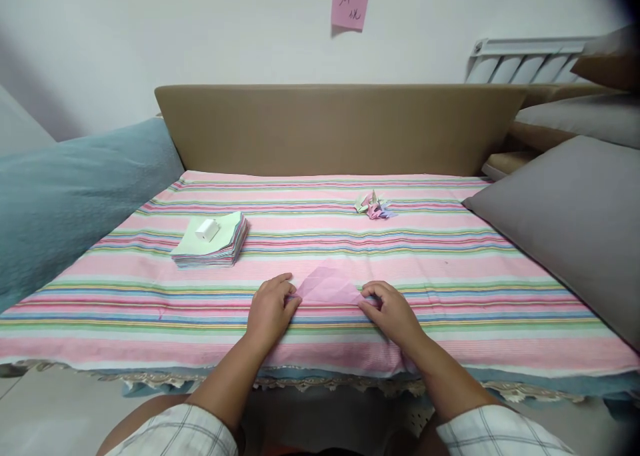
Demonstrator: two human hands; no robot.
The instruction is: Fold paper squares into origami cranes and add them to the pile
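Note:
A sheet of pink paper (330, 285), folded into a roughly triangular shape, lies low over the striped cloth between my hands. Its left corner is pinched between the thumb and fingers of my left hand (273, 306). At the opposite corner, my right hand (393, 309) pinches the paper the same way. The long straight edge faces me, and the peak points away. Thin creases show across the paper's surface.
Left of my hands stands a stack of coloured paper (213, 246) with a small white block (207, 229) on top. Several small folded paper pieces (373, 205) lie farther back on the striped cloth (300, 236). Grey cushions (570, 216) border the right, a blue-covered armrest (85, 196) the left.

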